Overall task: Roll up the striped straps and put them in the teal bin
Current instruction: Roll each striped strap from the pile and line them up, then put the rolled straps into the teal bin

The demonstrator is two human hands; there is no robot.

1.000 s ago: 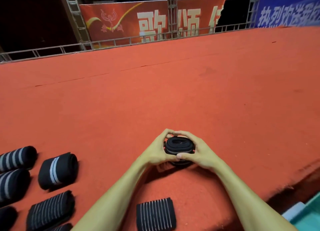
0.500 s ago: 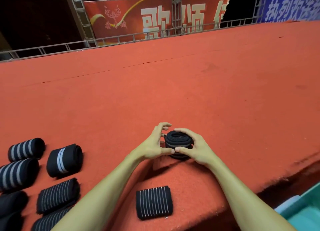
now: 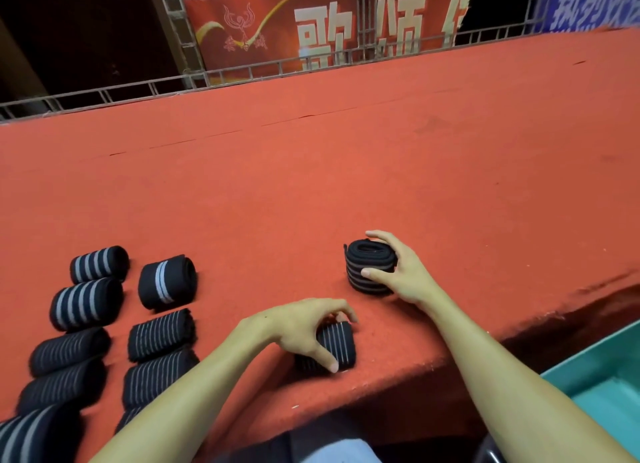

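Our right hand [image 3: 403, 275] curls round the rolled strap [image 3: 367, 265], thumb on its near side, fingers over the far rim; it stands on end on the red carpet [image 3: 346, 185]; our left hand [image 3: 298, 331] grips a folded striped strap [image 3: 341, 346] near the carpet's edge; other straps [image 3: 166, 282] lie in 2 columns at left; the teal bin [image 3: 609, 369] sits below, at lower right.

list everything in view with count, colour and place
rolled strap: one, black with grey stripes, right of centre, standing on end
folded strap: one, black with thin white stripes, near front edge
other straps: about nine, black striped, two columns at left
teal bin: one, teal, lower right below the edge
carpeted surface: one, red, across the middle
banners: two, red and blue, far back
left hand: grips folded strap
right hand: grips rolled strap
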